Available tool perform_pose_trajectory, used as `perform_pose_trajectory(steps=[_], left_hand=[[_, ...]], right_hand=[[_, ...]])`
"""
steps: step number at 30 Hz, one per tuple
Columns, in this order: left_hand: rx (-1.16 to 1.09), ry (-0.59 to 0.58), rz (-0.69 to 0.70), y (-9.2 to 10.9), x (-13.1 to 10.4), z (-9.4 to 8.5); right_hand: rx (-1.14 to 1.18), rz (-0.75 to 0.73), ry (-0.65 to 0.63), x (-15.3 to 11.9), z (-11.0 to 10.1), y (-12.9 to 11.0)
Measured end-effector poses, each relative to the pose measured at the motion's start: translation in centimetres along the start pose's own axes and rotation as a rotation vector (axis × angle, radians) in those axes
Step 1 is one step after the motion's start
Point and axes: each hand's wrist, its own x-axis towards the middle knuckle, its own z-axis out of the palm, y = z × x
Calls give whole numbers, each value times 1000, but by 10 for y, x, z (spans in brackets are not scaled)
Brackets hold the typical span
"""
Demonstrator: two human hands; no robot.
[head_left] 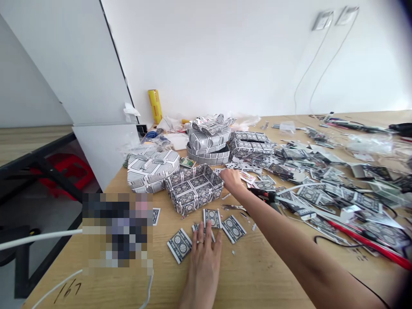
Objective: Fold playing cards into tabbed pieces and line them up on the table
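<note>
My left hand (204, 253) lies flat on the table with its fingers stretched out, a ring on one of them. Its fingertips rest on a folded playing card (196, 227), partly covered. Around it lie more folded cards: one to the left (179, 245), one above (212, 218) and one to the right (234, 228). Farther up, my right hand (230, 178) is curled closed beside the right corner of an open box woven from cards (196, 193). What its fingers hold, if anything, is hidden. Loose playing cards (247, 177) lie just past that hand.
A closed card-woven box (152, 169) stands at left, with stacked ones (209, 139) and a rectangular one (252, 143) behind. Pliers (236, 207) lie under my right forearm. Many card pieces (322, 189), a soldering iron (267, 195) and cables spread rightward. A yellow roll (155, 106) stands at the wall.
</note>
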Motion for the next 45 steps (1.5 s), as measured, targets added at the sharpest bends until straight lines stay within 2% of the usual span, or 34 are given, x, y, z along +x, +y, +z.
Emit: perform_pose_trajectory(steps=[5, 8, 12, 18, 23, 29, 33, 36, 39, 42, 45], left_hand=[[-42, 31, 5, 1, 3, -12], [-36, 38, 31, 0, 1, -6], [-39, 38, 21, -1, -1, 4], [-41, 23, 31, 1, -2, 2], [-19, 40, 41, 1, -3, 7], [-23, 59, 63, -1, -3, 3], [-62, 79, -16, 7, -5, 9], [-100, 100, -84, 13, -7, 16], [-119, 106, -86, 15, -7, 20], [-123, 114, -84, 15, -7, 19], [-118, 98, -79, 13, -7, 15]], right_hand=[[15, -13, 72, 8, -12, 12], [23, -38, 77, 13, -16, 14], [33, -50, 54, 12, -7, 5], [70, -4, 48, 13, 6, 2], [144, 45, 97, 27, -2, 9], [205, 74, 113, 26, -7, -3], [161, 203, 143, 21, -4, -2], [147, 270, 55, 25, -3, 9], [150, 240, -17, 30, -3, 17], [136, 205, 14, 32, -5, 18], [113, 214, 98, 30, -11, 18]])
